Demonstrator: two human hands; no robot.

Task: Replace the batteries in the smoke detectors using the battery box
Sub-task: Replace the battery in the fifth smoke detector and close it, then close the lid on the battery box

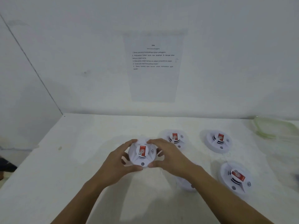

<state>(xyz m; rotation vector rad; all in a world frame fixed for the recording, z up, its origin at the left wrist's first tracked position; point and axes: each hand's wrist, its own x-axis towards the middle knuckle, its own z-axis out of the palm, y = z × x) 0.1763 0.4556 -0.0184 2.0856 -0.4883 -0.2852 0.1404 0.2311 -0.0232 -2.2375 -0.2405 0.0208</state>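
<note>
Grip: left hand (120, 160) and right hand (168, 156) are clamped on opposite sides of one smoke detector (142, 153), fingers curled over its far rim and thumbs hooked under its near edge. Two opposed holds like this look suited to twisting the body off its base or turning it over, likely to reach the battery cover.

Held unit: white round housing, face up toward the camera, a red label at its centre and a small grey button just inside the thumbs. I cannot tell whether it is lifted or resting on the white table (64, 183).

Beyond the right fingertips: a second detector (175, 138), face up, near but apart from the held one.

Further right of the right hand: a third detector (218, 140) and, nearer the person, a fourth detector (235, 177), both face up and well apart, laid out in what seems a work queue.

Under the right forearm: part of a fifth white unit (186, 183), mostly hidden.

Far right, past all the detectors: a pale translucent container (273, 128) at the table's back edge; perhaps the battery box, but its contents cannot be seen.

Wall ahead of both hands: a printed instruction sheet (152, 62), posted at eye level, presumably for reference while working.

Progress: every visible detector appears closed, so the job seems at its opening step.
</note>
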